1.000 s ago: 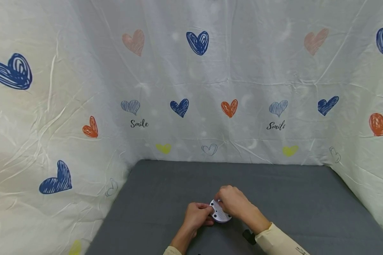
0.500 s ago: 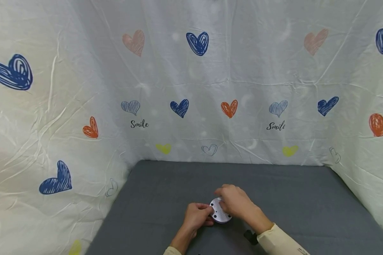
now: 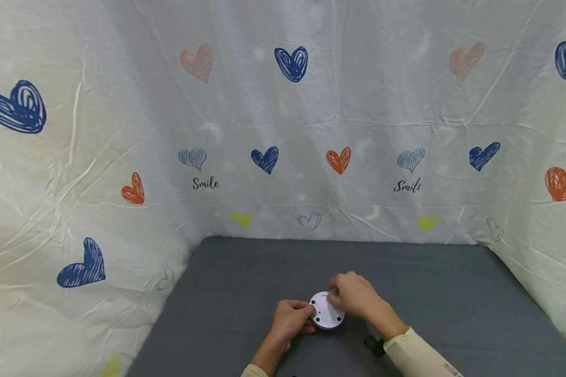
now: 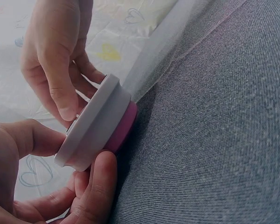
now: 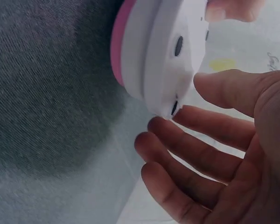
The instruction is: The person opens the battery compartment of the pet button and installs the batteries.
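Observation:
A round white device [image 3: 329, 317] with small holes and black feet on its upward face lies tilted low over the grey cloth. A pink band [image 4: 124, 127] shows on its underside in the left wrist view. My left hand [image 3: 290, 317] pinches its left rim, thumb on the holed face and fingers beneath. My right hand [image 3: 356, 296] is at the far right rim. In the right wrist view its thumb [image 5: 224, 91] lies at the white face, and the other fingers are spread and loosely bent near the edge. Whether those fingertips touch the rim is unclear.
A dark grey cloth [image 3: 245, 277] covers the table. White curtains [image 3: 358, 104] printed with hearts and the word Smile hang behind and along both sides. A small black object [image 3: 374, 346] sits under the right wrist beside the cream sleeve [image 3: 420, 353].
My right hand has drawn slightly to the right, so more of the device's face shows. The left hand keeps its hold in about the same place.

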### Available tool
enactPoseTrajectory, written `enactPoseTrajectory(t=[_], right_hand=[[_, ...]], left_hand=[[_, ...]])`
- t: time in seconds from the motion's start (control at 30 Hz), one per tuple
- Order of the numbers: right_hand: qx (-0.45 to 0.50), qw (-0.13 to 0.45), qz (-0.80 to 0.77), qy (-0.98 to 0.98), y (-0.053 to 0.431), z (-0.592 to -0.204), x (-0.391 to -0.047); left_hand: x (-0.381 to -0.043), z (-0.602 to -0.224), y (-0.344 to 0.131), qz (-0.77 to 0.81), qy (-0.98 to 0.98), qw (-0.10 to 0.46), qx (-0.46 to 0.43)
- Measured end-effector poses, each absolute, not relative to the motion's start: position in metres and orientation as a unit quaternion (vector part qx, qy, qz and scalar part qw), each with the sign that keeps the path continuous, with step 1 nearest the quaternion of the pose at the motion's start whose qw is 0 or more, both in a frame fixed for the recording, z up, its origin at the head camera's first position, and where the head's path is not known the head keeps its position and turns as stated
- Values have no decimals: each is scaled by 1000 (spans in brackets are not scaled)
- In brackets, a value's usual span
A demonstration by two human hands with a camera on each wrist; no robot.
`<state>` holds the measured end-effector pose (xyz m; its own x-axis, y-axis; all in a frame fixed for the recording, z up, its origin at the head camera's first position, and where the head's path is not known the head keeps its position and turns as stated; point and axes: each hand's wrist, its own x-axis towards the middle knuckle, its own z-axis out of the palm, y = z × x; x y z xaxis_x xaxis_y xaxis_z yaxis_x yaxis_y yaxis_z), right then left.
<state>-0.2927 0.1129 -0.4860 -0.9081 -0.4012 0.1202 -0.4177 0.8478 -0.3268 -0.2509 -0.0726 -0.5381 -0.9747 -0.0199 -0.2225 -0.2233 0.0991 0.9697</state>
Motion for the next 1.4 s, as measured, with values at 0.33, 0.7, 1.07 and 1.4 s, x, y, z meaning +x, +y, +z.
enactPoseTrajectory(t=[0.33,0.7,1.07,1.4], right_hand=[[204,6,197,-959,111,-491,-290],[192,16,204,-960,110,-489,-288],[193,19,197,-961,109,-488,-288],[193,8,209,-959,112,-489,-288]], left_hand=[[-251,-539,-73,662,740,78,-85],[-250,-537,-73,659,743,76,-85],[-250,-538,-73,660,743,73,-83],[-251,-539,-73,662,741,76,-82]])
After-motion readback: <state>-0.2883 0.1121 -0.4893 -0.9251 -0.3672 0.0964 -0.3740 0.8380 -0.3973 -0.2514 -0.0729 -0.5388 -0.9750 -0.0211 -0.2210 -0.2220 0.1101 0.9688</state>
